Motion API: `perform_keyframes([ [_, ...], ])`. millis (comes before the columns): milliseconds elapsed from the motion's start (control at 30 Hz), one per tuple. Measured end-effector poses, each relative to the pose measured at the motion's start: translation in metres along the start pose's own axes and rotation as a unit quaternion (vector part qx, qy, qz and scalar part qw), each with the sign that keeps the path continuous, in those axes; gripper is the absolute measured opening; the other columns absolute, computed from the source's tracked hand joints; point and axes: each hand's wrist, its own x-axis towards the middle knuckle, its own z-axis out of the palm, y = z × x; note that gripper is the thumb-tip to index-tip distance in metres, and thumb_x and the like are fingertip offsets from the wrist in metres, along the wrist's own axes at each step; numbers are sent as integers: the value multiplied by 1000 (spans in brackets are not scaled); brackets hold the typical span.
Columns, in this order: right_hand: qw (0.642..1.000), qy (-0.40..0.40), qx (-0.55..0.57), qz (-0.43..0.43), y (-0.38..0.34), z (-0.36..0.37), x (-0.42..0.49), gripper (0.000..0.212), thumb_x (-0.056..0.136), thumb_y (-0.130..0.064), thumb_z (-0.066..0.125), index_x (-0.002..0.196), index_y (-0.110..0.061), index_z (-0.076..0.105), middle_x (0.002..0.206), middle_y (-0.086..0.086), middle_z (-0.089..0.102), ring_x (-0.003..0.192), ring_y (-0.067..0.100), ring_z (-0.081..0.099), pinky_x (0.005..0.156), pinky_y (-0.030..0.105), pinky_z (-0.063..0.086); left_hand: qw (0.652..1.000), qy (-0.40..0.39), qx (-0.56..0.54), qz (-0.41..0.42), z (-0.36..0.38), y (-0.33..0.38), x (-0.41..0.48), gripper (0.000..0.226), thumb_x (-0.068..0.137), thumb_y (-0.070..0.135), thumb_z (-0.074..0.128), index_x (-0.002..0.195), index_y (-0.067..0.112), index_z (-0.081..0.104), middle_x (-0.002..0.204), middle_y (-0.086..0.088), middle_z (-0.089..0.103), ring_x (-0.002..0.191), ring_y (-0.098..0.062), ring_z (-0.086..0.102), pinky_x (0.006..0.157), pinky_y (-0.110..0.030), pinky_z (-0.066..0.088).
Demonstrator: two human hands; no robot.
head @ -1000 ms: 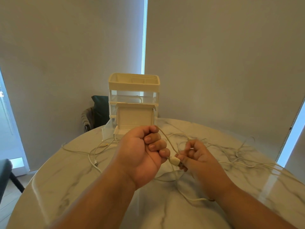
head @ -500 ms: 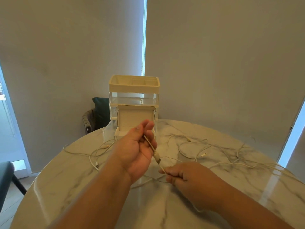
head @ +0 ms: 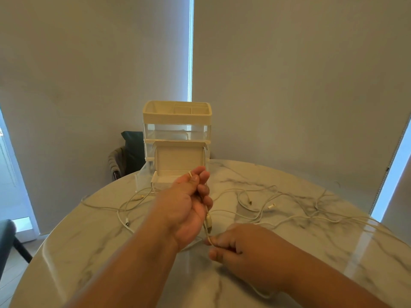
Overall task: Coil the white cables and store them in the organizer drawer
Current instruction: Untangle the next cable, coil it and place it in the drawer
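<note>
My left hand [head: 186, 205] is raised over the table's middle, its fingers curled round a white cable [head: 208, 221] that runs down from the fingertips past a plug. Lower and to the right, my right hand [head: 235, 245] pinches the same cable between thumb and fingers. More white cables [head: 289, 210] lie tangled across the right side of the marble table [head: 89, 252], and others [head: 131, 203] sprawl to the left. The cream organizer [head: 176, 121] stands at the table's far edge with its lower drawer [head: 169, 181] pulled out towards me.
A dark chair [head: 131, 152] stands behind the table to the organizer's left. Another dark seat [head: 6, 236] shows at the left border. Closed blinds fill the background. The table's round edge curves close on the left.
My left hand has opened from a tight fist and stretched upward, drawing the cable taut. My right hand has dropped lower and slid down along the cable.
</note>
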Motion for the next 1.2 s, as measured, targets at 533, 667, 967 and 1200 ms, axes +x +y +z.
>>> perform_keyframes([
  [533, 976, 203, 32, 68, 5, -22, -13, 26, 94, -44, 53, 84, -23, 65, 76, -10, 59, 85, 2, 51, 66, 20, 41, 889, -104, 407, 184, -6, -5, -5, 23, 99, 10, 50, 99, 16, 73, 86, 0, 74, 82, -12, 70, 75, -20, 55],
  [667, 969, 237, 19, 66, 3, -28, -18, 17, 92, -44, 55, 87, -35, 69, 71, -16, 55, 85, 0, 52, 63, 19, 37, 794, -167, 545, 212, -5, -18, -9, 24, 100, 14, 51, 104, 24, 73, 92, 9, 74, 91, -5, 68, 84, -22, 54],
  [967, 968, 246, -20, 52, 0, -34, -20, 24, 90, -40, 56, 69, -50, 63, 84, -39, 55, 86, -12, 49, 63, 12, 34, 796, -192, 562, 115, 1, -22, -15, 26, 87, 29, 40, 76, 13, 57, 69, 2, 52, 69, -12, 50, 69, -41, 45],
  [1200, 961, 254, 29, 100, 7, -32, -18, 18, 78, -41, 68, 87, -33, 54, 70, -9, 61, 66, 6, 56, 58, 26, 41, 749, -199, 627, 78, 0, -22, -15, 19, 85, 23, 48, 84, 25, 67, 70, 9, 57, 66, -3, 50, 67, -28, 44],
])
